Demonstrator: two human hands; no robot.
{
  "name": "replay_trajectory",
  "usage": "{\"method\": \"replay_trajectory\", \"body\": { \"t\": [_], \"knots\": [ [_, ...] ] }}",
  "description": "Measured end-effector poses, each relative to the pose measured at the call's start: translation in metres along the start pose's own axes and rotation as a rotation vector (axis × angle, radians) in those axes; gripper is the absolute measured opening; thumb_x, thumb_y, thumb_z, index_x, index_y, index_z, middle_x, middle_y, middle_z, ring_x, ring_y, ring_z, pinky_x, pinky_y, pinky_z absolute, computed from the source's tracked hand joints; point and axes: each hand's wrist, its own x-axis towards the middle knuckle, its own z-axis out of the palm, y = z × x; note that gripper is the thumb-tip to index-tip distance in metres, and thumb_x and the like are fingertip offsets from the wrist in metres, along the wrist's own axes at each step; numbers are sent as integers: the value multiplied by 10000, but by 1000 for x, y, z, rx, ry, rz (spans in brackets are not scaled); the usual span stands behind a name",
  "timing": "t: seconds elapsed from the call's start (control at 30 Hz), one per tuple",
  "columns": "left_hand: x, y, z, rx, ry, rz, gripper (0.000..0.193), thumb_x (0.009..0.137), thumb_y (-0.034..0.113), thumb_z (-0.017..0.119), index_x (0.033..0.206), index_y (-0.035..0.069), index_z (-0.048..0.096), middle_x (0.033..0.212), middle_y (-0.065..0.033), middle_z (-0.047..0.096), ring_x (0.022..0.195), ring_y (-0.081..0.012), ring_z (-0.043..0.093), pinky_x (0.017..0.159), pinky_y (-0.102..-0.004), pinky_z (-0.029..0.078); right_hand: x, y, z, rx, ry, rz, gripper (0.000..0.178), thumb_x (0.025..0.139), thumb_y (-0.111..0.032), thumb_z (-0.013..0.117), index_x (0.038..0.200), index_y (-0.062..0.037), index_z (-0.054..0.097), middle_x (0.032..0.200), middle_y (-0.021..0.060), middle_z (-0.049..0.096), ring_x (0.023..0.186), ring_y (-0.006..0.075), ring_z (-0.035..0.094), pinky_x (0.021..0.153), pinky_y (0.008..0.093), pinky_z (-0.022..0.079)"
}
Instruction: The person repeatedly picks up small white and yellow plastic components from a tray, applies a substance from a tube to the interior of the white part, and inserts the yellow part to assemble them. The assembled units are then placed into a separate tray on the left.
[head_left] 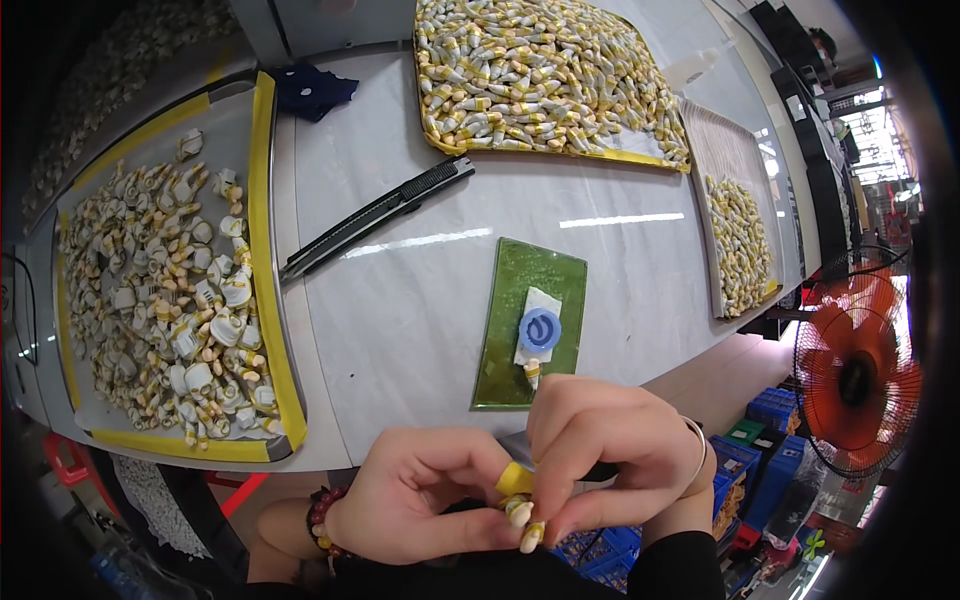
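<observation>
Close together near the lower edge, my left hand (430,490) and my right hand (620,455) are both closed in a pinch. Between the left thumb and index finger is a small white-and-yellow striped piece (518,512) with a peach tip. A similar peach-tipped piece (533,536) shows at the right fingertips, touching or almost touching the first. Yellow tape (515,478) appears wrapped round my left index fingertip. Beyond the hands lies a green mat (510,300). A blue ring-shaped holder (540,330) sits on it over a white pad (543,300), with another small piece (532,372) below.
A yellow-edged tray (280,380) of larger white parts stands at left. At the back, another tray (610,153) is heaped with small striped pieces; a third tray (705,150) is at right. A black utility knife (380,212) lies between. An orange fan (855,375) stands right.
</observation>
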Motion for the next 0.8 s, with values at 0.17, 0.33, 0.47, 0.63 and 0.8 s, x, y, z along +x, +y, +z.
{"method": "replay_trajectory", "body": {
  "t": [0.17,0.33,0.47,0.63,0.8],
  "knots": [
    [-1,-1,-1,85,18,-7,205,829,1,646,1010,-41,561,936,-82,648,895,-108,610,802,-227,469,0,0,0,-80,-32,-13,137,814,-84,657,923,-44,585,815,66,500,721,226,485,636,298,385],
    [1,-3,-2,188,4,3,179,827,-3,645,987,-39,571,915,-79,651,880,-108,615,788,-224,475,1,-5,-2,-211,-33,7,134,749,-102,732,807,-38,629,775,43,566,667,203,519,574,308,397],
    [0,-1,0,214,31,-10,166,823,-4,648,972,-36,580,913,-75,651,858,-99,613,761,-225,482,4,-3,-3,-247,-66,-12,138,747,-103,735,809,-39,629,768,42,568,659,204,520,567,307,395],
    [-1,34,8,816,12,-86,148,783,83,709,896,10,646,821,-65,656,744,-114,616,676,-220,485,-2,-2,4,-261,42,-27,177,699,-116,782,793,-59,643,748,30,554,636,191,514,566,312,390],
    [-57,126,37,1900,203,187,234,686,138,743,881,38,660,827,-85,659,732,-241,621,708,-326,480,-21,-9,3,-344,338,-93,192,638,-184,810,682,-95,645,676,3,510,591,164,471,547,291,351]
  ]
}}
